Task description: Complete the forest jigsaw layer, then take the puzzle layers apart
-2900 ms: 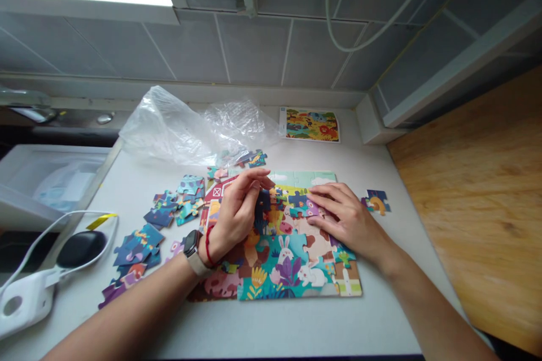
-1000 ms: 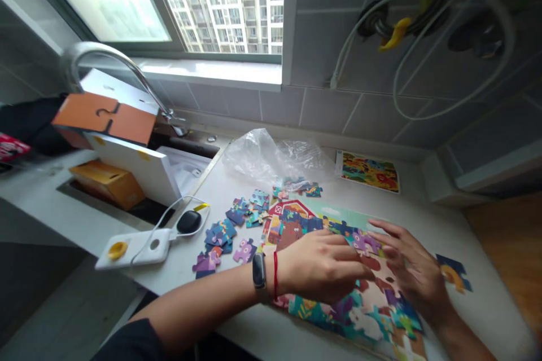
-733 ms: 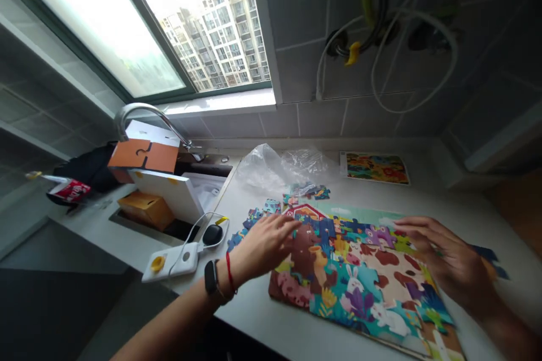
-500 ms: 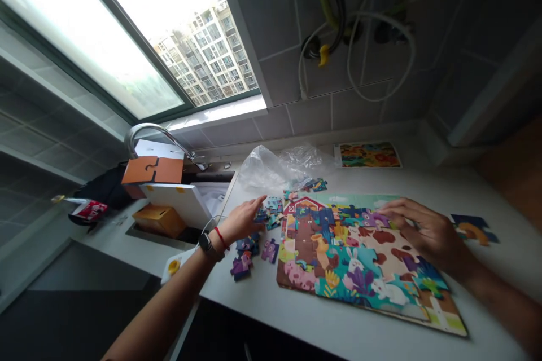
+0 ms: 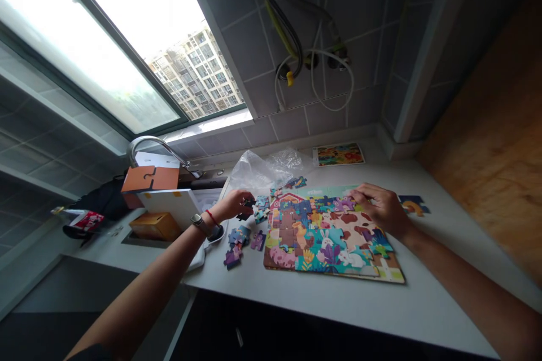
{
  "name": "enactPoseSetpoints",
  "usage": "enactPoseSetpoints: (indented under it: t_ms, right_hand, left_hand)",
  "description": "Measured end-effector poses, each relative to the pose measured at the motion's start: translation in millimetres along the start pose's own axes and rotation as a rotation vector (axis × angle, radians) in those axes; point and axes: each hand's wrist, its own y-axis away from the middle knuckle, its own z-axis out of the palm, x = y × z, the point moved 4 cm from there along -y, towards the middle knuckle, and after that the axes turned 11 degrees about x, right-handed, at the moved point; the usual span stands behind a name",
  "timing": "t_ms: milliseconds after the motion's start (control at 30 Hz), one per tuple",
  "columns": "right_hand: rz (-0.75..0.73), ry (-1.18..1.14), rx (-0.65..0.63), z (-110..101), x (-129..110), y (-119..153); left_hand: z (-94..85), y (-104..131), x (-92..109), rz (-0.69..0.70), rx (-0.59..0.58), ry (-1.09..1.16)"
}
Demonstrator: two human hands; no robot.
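Observation:
A farm-animal jigsaw puzzle (image 5: pixel 322 237) lies on the white counter, most of its picture assembled. My left hand (image 5: pixel 231 207) is left of it, fingers closed around dark puzzle pieces (image 5: pixel 245 211) lifted off the pile. Other loose pieces (image 5: pixel 237 242) lie below that hand, and a purple piece (image 5: pixel 258 240) sits by the board's left edge. My right hand (image 5: pixel 378 207) rests over the puzzle's upper right corner with its fingers curled together. Whatever those fingers may hold is hidden. Joined pieces with an orange arc (image 5: pixel 412 205) lie to its right.
A crumpled clear plastic bag (image 5: pixel 266 169) and a picture card (image 5: pixel 339 154) lie behind the puzzle. At the left are the sink's faucet (image 5: pixel 158 141), an orange box (image 5: pixel 150 178) and a brown box (image 5: pixel 156 227). The counter's front edge (image 5: pixel 296 299) runs below the board.
My left hand has gone from open, reaching over the pile, to closed around dark pieces. My right hand's fingers have curled in more at the puzzle's top right. The camera view has shifted.

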Motion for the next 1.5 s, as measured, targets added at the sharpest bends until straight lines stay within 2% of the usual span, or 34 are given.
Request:
enactPoseSetpoints:
  t_ms: [100, 200, 333, 400, 467, 600, 767, 900, 1033, 1133, 1300, 1400, 1500]
  right_hand:
    - [0.014, -0.015, -0.011, -0.8, -0.4, 0.4]
    - [0.040, -0.066, -0.016, 3.3, 0.9, 3.8]
    - [0.106, -0.215, -0.125, 17.4, -1.8, 12.7]
    - [0.176, -0.281, -0.184, 23.6, -3.1, 16.7]
    - [0.283, -0.300, -0.176, 25.8, -0.2, 18.6]
    - [0.456, -0.355, -0.009, 22.4, 17.1, 16.2]
    - [0.517, -0.407, 0.090, 22.8, 41.3, 11.7]
    - [0.603, -0.509, 0.118, 23.8, 49.0, 12.4]
    - [0.627, -0.519, 0.140, 19.9, 49.8, 12.6]
    - [0.665, -0.476, 0.197, 13.9, 54.8, 13.4]
    - [0.674, -0.377, 0.211, 9.3, 54.7, 13.8]
    - [0.649, -0.348, 0.186, 12.4, 41.7, 11.6]
    - [0.603, -0.305, 0.149, 21.5, 18.4, 5.2]
  left_hand:
    - [7.8, -8.8, 28.8, -0.020, 0.015, 0.164]
    - [32.2, -18.7, 63.2, -0.060, -0.002, 0.392]
    - [86.6, -33.5, 108.7, -0.123, -0.025, 0.705]
    - [115.8, -40.8, 128.4, -0.159, -0.022, 0.843]
    - [141.2, -46.9, 145.0, -0.193, -0.026, 0.959]
    - [171.0, -56.9, 165.7, -0.258, -0.027, 1.122]
    - [183.1, -69.9, 173.2, -0.310, -0.001, 1.236]
    - [184.2, -74.2, 171.9, -0.323, 0.046, 1.293]
    - [164.4, -67.9, 158.7, -0.309, 0.148, 1.345]
    - [136.9, -57.0, 134.9, -0.255, 0.203, 1.320]
    - [87.4, -27.8, 74.5, -0.099, 0.431, 1.176]
    - [71.3, -12.3, 47.6, 0.011, 0.409, 0.972]
    - [62.6, -1.7, 36.5, 0.194, 0.402, 0.731]
